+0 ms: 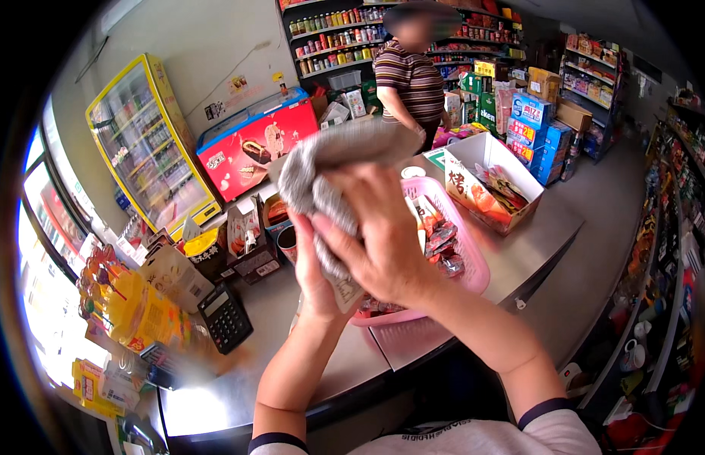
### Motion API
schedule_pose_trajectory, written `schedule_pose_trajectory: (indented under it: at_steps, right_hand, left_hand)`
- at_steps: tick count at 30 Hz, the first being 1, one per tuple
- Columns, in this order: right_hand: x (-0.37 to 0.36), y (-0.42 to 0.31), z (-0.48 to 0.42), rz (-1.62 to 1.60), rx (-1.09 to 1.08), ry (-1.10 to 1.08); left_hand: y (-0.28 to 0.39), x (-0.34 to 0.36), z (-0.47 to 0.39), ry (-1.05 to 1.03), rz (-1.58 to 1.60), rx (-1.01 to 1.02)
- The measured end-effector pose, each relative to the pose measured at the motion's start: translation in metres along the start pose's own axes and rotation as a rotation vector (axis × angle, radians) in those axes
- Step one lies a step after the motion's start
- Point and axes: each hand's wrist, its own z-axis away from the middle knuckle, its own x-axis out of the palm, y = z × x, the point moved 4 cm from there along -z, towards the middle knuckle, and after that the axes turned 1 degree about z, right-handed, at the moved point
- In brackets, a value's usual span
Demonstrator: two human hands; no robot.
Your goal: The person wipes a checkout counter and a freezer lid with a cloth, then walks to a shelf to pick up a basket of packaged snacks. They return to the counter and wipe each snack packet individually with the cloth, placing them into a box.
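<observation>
Both my hands are raised together above the counter. My right hand (381, 239) grips a grey cloth (335, 205), whose upper end is blurred. Below it, my left hand (318, 278) holds a pale printed item (345, 291) that the cloth and fingers mostly cover, so its full shape cannot be told. Behind and below my right hand stands a pink plastic basket (476, 273) with small packaged snacks (443, 239) in it. To its right is an open cardboard display box (477, 199) holding several packets.
A black calculator (224, 318), a yellow lollipop tub (142, 307) and snack boxes (253, 244) line the left of the metal counter (352, 364). Across it a person in a striped shirt (412, 85) stands near stacked cartons (528, 131). A red chest freezer (258, 148) is behind.
</observation>
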Motion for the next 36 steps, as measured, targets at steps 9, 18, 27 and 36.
schedule_pose_trajectory:
  at_steps: [9, 18, 27, 36]
  right_hand:
    - [0.009, -0.024, 0.045, -0.068, 0.02, -0.111]
    - [-0.004, -0.036, 0.067, -0.198, -0.01, -0.323]
    - [-0.106, 0.021, 0.056, -0.277, 0.398, 0.165]
    - [-0.118, 0.075, 0.091, -0.387, 0.591, 0.31]
  left_hand:
    - [0.032, -0.004, -0.017, 0.359, 0.047, 0.16]
    - [0.06, -0.02, -0.019, 0.223, 0.072, 0.21]
    - [0.065, -0.042, -0.028, 0.38, -0.483, 0.096]
    - [0.061, -0.085, 0.041, 0.359, -1.225, -0.243]
